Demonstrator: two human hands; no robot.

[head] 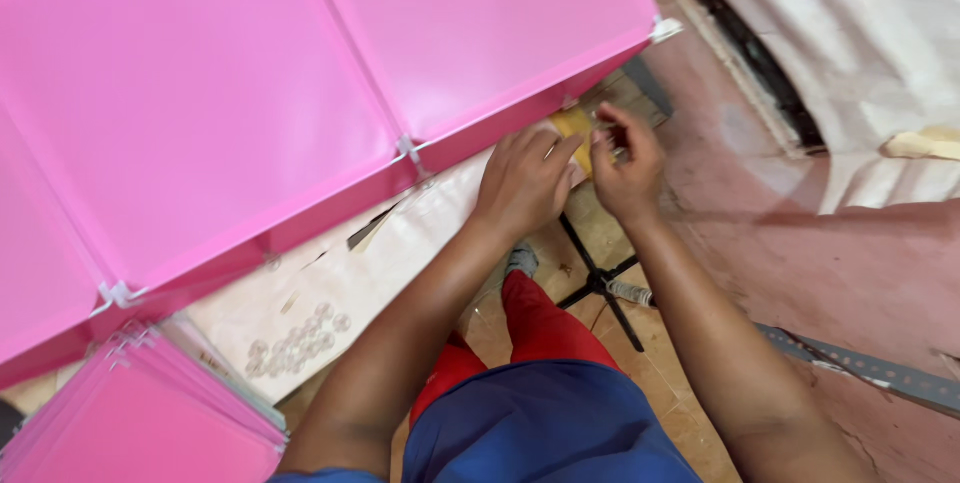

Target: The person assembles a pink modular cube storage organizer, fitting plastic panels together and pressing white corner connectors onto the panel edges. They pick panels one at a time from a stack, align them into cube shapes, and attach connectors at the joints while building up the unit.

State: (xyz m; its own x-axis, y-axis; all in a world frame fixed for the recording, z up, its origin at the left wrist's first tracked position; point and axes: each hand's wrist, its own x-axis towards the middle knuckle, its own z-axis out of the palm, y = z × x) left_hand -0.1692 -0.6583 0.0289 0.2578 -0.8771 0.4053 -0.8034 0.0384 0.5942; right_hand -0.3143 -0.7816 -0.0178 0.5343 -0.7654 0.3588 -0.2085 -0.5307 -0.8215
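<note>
My left hand [525, 178] and my right hand [625, 158] are together at the lower edge of a big pink panel cabinet [300, 93]. Both pinch a small yellowish piece [575, 125] between their fingertips, right against the panel's rim. The piece is blurred and mostly covered by my fingers. White plastic connectors [408, 150] join the pink panels at their corners. Below my arms I see my red trouser leg [540, 328] and blue shirt [545, 423].
A stack of loose pink panels [150, 418] lies at the lower left. Several clear round connectors [300, 338] lie on a pale sheet [330, 278] on the tiled floor. A pink wall [850, 263] and a white cloth [860, 33] are to the right.
</note>
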